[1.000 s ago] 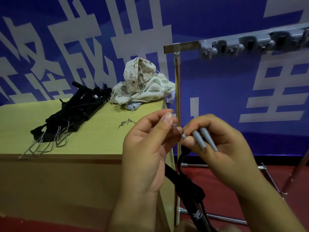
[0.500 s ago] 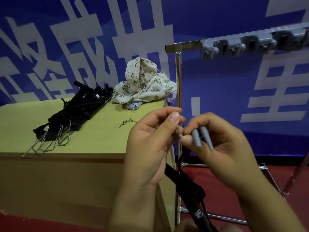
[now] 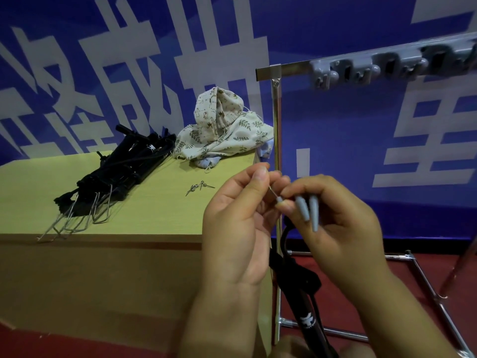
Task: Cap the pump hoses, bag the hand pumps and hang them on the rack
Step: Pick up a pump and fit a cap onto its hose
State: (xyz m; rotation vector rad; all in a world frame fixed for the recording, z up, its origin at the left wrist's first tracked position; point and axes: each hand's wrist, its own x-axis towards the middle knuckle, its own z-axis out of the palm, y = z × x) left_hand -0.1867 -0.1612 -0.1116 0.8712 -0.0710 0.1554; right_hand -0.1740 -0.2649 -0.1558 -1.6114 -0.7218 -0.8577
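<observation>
**Grey caps at the ready as the needle gets its cover**

Grey plastic, that's the story up front: the right hand [image 3: 333, 226] has its fingers curled round a little cluster of grey caps [image 3: 308, 210], two hanging spare below the knuckles and a third pinched at its fingertips; the left hand [image 3: 237, 223] pinches a thin metal needle [image 3: 273, 191] between thumb and forefinger, its tip right at the mouth of that third cap; holding spares in the same hand looks like a way to save a reach for the next fitting.

Below the hands, the black hand pump [image 3: 304, 313] hangs down in front of the rack's upright post [image 3: 276, 130], seemingly propped near the person's lap so both hands are free; just what supports it is out of view.

Left of the post, on the tabletop [image 3: 144, 213]: a pile of black pumps [image 3: 124, 166] awaiting their turn, a few loose needles [image 3: 200, 187] nearer the post, and the patterned cloth bags [image 3: 222, 130] heaped at the back edge; above the post's top, the rail's grey hooks [image 3: 361, 71] carry nothing visible.

Against a second ago: the hands sit a touch closer together, the left thumb has crept nearer the cap, and the needle shows a bit more of its length; capping is under way, by my read, not finished.
</observation>
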